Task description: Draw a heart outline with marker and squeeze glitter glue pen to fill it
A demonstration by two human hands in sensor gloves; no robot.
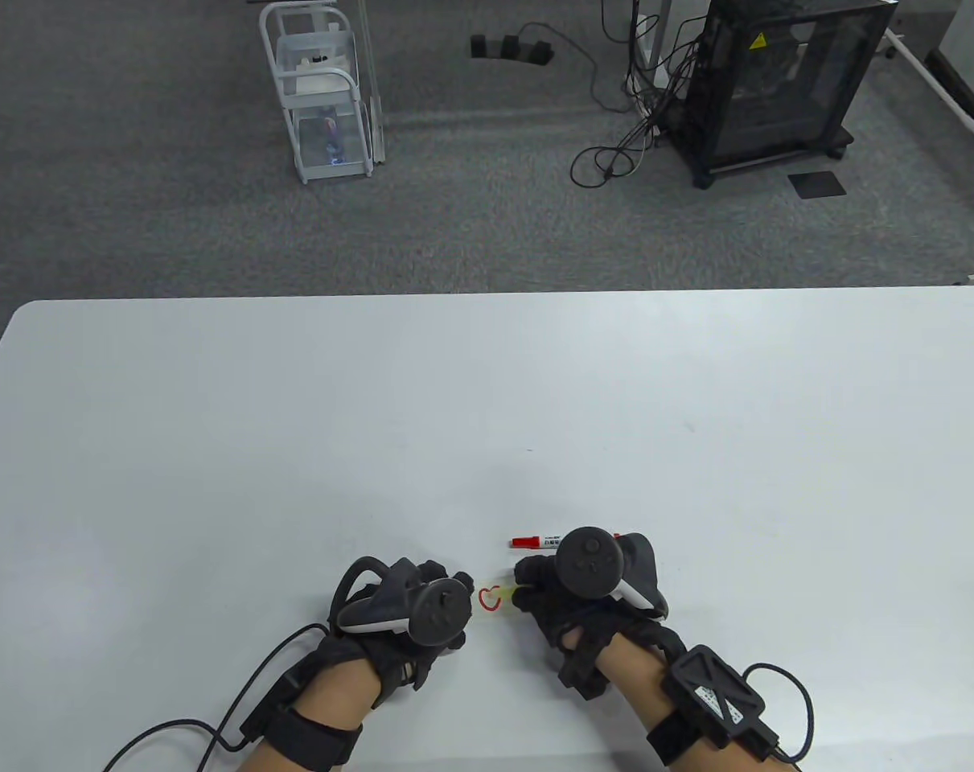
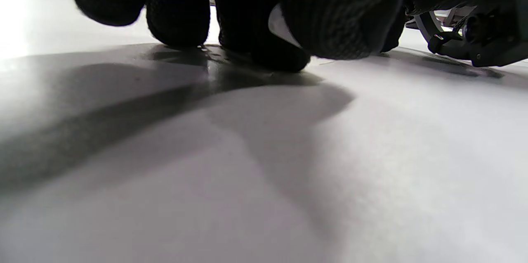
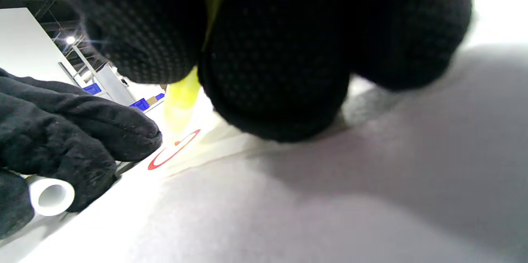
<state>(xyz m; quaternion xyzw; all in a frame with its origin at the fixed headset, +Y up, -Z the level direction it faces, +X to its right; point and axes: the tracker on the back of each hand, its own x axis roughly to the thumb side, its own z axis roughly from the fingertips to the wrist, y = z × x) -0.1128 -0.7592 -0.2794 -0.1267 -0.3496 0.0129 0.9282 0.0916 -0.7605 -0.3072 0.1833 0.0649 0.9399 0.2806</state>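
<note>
A small red heart outline (image 1: 487, 598) is drawn on the white table (image 1: 487, 418), between my two hands. My right hand (image 1: 528, 593) grips a yellow-green glitter glue pen (image 1: 509, 599), and its tip (image 3: 178, 110) touches the heart outline (image 3: 173, 152). My left hand (image 1: 457, 591) rests curled on the table just left of the heart, fingers around a small white cap (image 3: 51, 196), also glimpsed as a white sliver (image 2: 284, 27) in the left wrist view. The red marker (image 1: 536, 541) lies capped on the table just behind my right hand.
The table's far edge (image 1: 503, 293) borders grey carpet. Beyond it stand a white wire rack (image 1: 326, 96), a black cabinet (image 1: 784, 80) and loose cables (image 1: 623, 137). Glove cables trail from both wrists at the near edge.
</note>
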